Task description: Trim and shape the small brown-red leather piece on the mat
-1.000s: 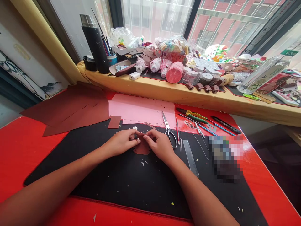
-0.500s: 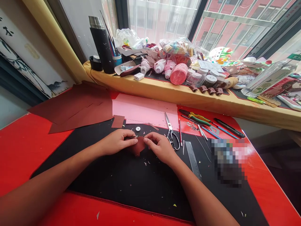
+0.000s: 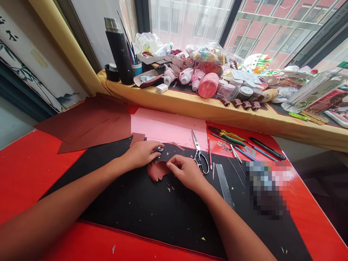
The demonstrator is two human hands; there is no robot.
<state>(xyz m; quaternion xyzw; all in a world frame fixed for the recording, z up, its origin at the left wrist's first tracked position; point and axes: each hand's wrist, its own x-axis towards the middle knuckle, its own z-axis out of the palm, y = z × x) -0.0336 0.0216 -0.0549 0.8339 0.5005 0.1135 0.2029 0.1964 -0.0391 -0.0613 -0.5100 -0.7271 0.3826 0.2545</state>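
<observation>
A small curved piece of reddish-brown sheet (image 3: 157, 170), with a scalloped, notched edge, is pinched at its right end by my right hand (image 3: 186, 169), just above the black mat (image 3: 130, 214). It looks like leather or thick paper; I cannot tell which. Up and to the left of it, my left hand (image 3: 143, 154) is closed at a small white disc (image 3: 160, 149), thumb and forefinger on either side. The fingers partly cover the disc. Behind the left hand lies a small brown rectangle (image 3: 137, 138), partly hidden.
Scissors (image 3: 199, 152), a pencil (image 3: 210, 154) and a clear ruler (image 3: 225, 186) lie to the right. Beyond are pliers (image 3: 228, 136) and small metal rings (image 3: 223, 146). Large brown sheets (image 3: 89, 125) and a pink sheet (image 3: 168, 125) lie behind. A crowded sill (image 3: 179, 99) bounds the back.
My left hand has let go of the brown piece and moved up to the white disc. The piece now shows more of its notched edge, still in my right hand.
</observation>
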